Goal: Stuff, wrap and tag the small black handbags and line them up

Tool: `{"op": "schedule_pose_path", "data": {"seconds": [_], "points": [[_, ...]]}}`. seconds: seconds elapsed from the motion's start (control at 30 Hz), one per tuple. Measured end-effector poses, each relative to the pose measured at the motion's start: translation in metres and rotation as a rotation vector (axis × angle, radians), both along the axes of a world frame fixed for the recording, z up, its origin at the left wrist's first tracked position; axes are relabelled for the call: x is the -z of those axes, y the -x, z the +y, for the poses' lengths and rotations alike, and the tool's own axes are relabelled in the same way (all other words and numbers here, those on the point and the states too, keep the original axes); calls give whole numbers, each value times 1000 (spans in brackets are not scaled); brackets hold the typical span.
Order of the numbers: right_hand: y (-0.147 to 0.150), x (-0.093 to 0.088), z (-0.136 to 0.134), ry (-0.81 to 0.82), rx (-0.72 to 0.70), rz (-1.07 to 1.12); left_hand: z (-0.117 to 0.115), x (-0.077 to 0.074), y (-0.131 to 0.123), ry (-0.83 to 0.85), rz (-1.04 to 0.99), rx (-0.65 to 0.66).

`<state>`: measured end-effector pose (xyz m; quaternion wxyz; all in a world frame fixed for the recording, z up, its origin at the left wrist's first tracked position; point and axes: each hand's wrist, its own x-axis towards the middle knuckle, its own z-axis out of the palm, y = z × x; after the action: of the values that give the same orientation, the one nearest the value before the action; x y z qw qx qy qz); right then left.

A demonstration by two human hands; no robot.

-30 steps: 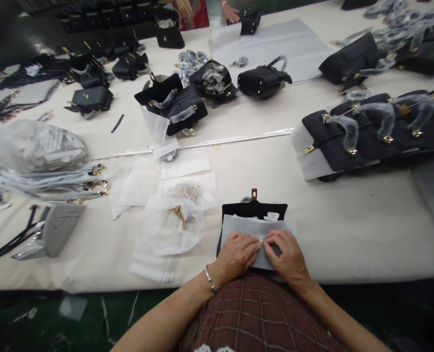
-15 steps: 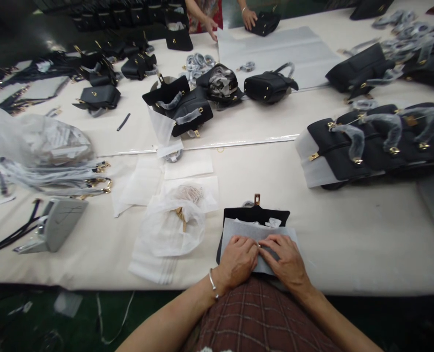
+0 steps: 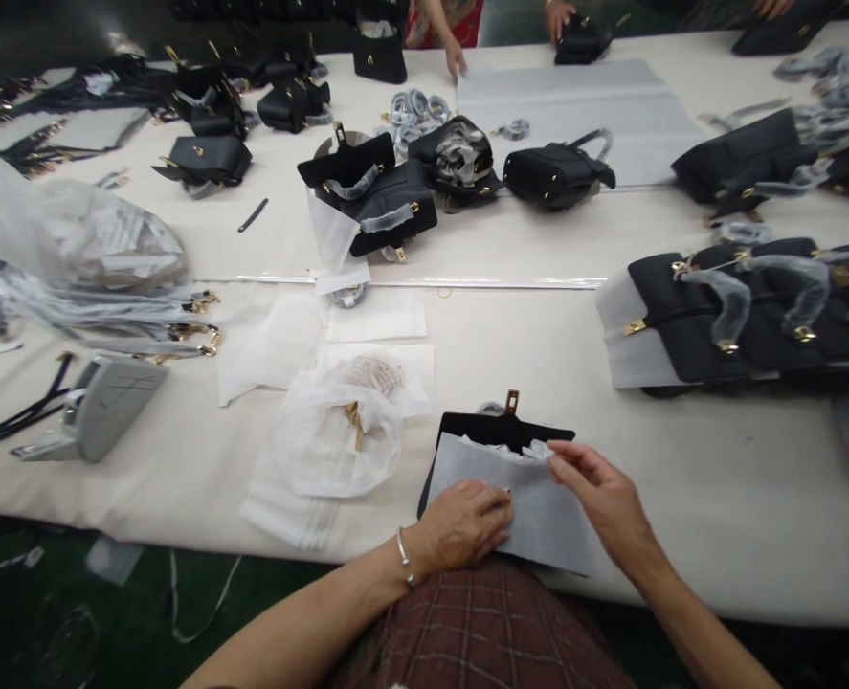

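A black handbag (image 3: 459, 421) lies at the table's near edge with its flap laid back, and its gold clasp plate (image 3: 512, 402) points away from me. Crumpled white stuffing (image 3: 535, 449) shows in its mouth. A thin grey sheet (image 3: 478, 464) covers the front, and a tiny metal piece shows beside my left fingertips. My left hand (image 3: 463, 522) rests over the sheet, fingers laid along it and slightly bent, thumb hidden. At the sheet's upper right corner, close to the stuffing, my right hand (image 3: 600, 488) pinches the edge between thumb and fingers.
Left of the bag lie white sheets (image 3: 287, 517) and a clear plastic bag (image 3: 338, 440) of small parts. A grey metal holder (image 3: 119, 407) and wrapped straps (image 3: 108, 316) sit farther left. Black handbags (image 3: 718, 316) stand in a row at right. Across the table, a co-worker's hand (image 3: 455, 57) touches a grey sheet.
My right hand has left the clasp area and moved up to the sheet's right corner. My left hand stays on the sheet. The view has shifted slightly.
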<state>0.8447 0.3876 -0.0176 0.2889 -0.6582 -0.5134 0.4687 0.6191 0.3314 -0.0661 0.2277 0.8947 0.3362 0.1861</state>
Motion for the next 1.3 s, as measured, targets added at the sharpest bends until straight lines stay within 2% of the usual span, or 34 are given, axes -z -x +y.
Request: {"op": "schedule_pose_path", "data": {"seconds": [0.07,0.17,0.27,0.37,0.47,0.57,0.67,0.77,0.9,1.1,1.23,1.3], "points": [[11,-14,28,-119,30,-80,0,1,0,7,21,0],[33,-21,71,-241,-172,-291,0,2,1,-18,17,-9],[45,-15,98,-135,-365,-392,1,2,2,-27,26,-9],[47,-15,102,-61,-434,-390,5,-9,-1,79,33,-37],[45,-22,91,-43,-478,-389,14,-26,-5,246,46,-122],[42,-27,75,-47,-494,-381,21,-34,-9,262,118,-111],[38,-27,53,-179,-508,-426,21,-25,-11,174,162,-80],[35,-23,23,-378,-581,-488,16,-11,-10,116,140,-115],[34,-19,-14,-597,-566,-554,15,-6,-7,135,138,-129],[27,4,-47,-666,-519,-469,18,-4,9,204,11,-34],[23,18,-56,-721,-526,-425,10,3,15,127,-59,-64],[21,21,-57,-737,-540,-438,6,5,17,59,-59,-34]]}}
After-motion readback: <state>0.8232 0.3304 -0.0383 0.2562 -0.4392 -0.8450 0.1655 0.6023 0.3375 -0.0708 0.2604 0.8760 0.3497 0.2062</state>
